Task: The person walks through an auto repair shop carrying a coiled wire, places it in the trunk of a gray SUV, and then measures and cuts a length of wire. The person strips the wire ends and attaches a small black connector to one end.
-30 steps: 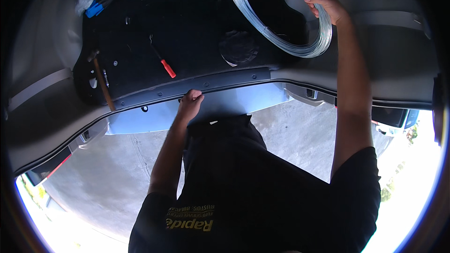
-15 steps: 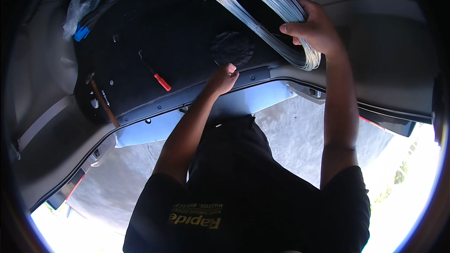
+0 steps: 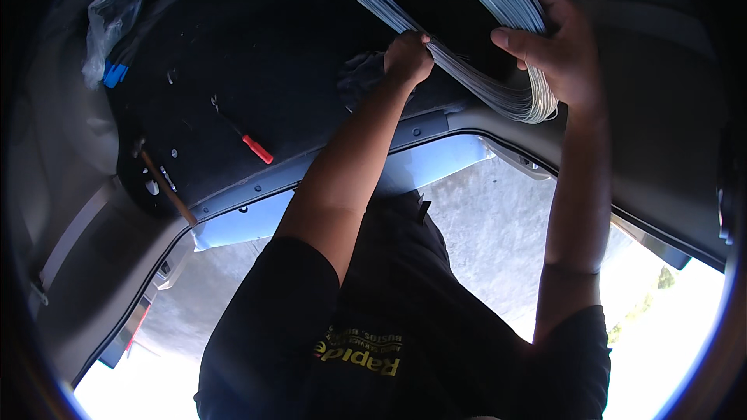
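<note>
A large coil of silvery metal wire (image 3: 486, 87) is held up at the top right, its upper part cut off by the picture's edge. My right hand (image 3: 559, 47) wraps round the coil's right side, the thumb lying across the inner edge. At the coil's lower left strand, my left hand (image 3: 408, 58) is closed, with thumb and forefinger pinched against the wire; its other fingertips are hidden. Below and behind the left wrist lies a crumpled dark cloth-like bundle (image 3: 359, 82), partly covered by the forearm.
On the dark vehicle cargo floor (image 3: 257, 70) lie a red-handled tool (image 3: 257, 149) with a thin shaft and a wooden-handled hammer (image 3: 167, 187). Several small pieces are scattered nearby. A clear plastic bag (image 3: 109, 23) and a blue object (image 3: 114, 74) sit far left. The sill (image 3: 311, 159) runs before me.
My left hand has risen from beside the dark bundle to the coil's lower left strand and pinches there. My right hand and the coil have shifted slightly right.
</note>
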The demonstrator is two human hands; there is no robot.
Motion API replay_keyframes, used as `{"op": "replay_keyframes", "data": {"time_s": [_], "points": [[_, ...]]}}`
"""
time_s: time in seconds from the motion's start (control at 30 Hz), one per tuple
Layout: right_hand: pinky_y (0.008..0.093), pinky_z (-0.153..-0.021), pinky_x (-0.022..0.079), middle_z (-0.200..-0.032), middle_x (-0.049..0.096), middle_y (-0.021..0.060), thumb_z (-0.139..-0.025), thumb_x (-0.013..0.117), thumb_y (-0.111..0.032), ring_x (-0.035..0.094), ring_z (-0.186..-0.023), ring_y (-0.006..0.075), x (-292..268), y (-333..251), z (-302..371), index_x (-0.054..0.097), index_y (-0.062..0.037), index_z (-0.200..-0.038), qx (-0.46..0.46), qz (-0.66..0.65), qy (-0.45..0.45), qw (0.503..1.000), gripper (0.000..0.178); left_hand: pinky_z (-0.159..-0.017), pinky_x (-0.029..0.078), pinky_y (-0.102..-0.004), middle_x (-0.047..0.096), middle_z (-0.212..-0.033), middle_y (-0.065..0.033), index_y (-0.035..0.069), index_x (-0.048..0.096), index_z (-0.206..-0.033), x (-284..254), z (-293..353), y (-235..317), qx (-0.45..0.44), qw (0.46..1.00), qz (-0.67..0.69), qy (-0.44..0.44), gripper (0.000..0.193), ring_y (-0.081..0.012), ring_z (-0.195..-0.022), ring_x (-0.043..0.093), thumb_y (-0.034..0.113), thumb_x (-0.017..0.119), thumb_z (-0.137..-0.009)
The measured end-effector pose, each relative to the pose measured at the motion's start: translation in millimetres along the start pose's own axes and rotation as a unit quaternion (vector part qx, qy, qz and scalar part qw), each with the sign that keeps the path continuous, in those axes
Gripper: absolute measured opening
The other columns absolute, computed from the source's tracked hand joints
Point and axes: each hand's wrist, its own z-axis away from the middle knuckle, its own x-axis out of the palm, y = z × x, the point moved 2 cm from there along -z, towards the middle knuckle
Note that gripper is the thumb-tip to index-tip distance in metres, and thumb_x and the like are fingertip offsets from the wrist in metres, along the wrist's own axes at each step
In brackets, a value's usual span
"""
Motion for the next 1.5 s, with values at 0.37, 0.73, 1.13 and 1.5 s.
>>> {"op": "replay_keyframes", "data": {"time_s": [0.37,0.73,1.13,1.5], "points": [[0.0230,-0.052,0.047,-0.079,0.064,-0.0010,-0.083,0.082,-0.029,0.060,-0.067,0.0062,-19.3,-7.8,-42.6,0.070,-0.0024,-0.115,0.000,0.048,0.040,0.998,0.043,-0.090,0.061,-0.0429,0.067,-0.117,-0.0151,0.009,0.065,-0.128,-1.6,24.9,15.0,0.054,0.990,-0.130,0.012,0.035,-0.0321,-0.106,0.070,0.012,0.063,-0.093],[0.0351,-0.062,0.054,-0.079,0.070,0.0099,-0.083,0.083,-0.028,0.066,-0.065,0.0200,5.6,-41.9,-90.0,0.072,0.0052,-0.102,0.017,-0.021,0.009,1.000,0.040,-0.113,0.045,-0.0475,0.051,-0.146,-0.0237,-0.001,0.040,-0.151,-107.2,77.0,113.8,0.267,0.895,0.351,0.063,0.092,-0.0335,-0.135,0.052,0.039,0.088,-0.083],[0.0280,-0.081,0.053,-0.108,0.074,0.0054,-0.102,0.067,-0.022,0.068,-0.094,0.0131,4.0,62.8,20.0,0.066,-0.0063,-0.125,-0.158,-0.105,0.168,0.967,0.027,-0.073,0.066,-0.0450,0.069,-0.084,-0.0140,0.000,0.061,-0.104,-138.6,79.7,149.8,0.021,0.755,0.651,0.075,0.028,-0.0248,-0.074,0.072,0.022,0.076,-0.097],[0.0352,-0.080,0.058,-0.108,0.069,0.0115,-0.094,0.064,0.002,0.073,-0.095,0.0244,84.0,170.6,171.1,0.068,-0.0028,-0.114,-0.046,-0.019,0.189,0.981,0.021,-0.076,0.048,-0.0424,0.049,-0.086,-0.0043,0.010,0.048,-0.099,-223.2,98.1,165.4,-0.109,0.720,0.663,0.174,0.028,-0.0200,-0.078,0.052,0.038,0.049,-0.102]]}}
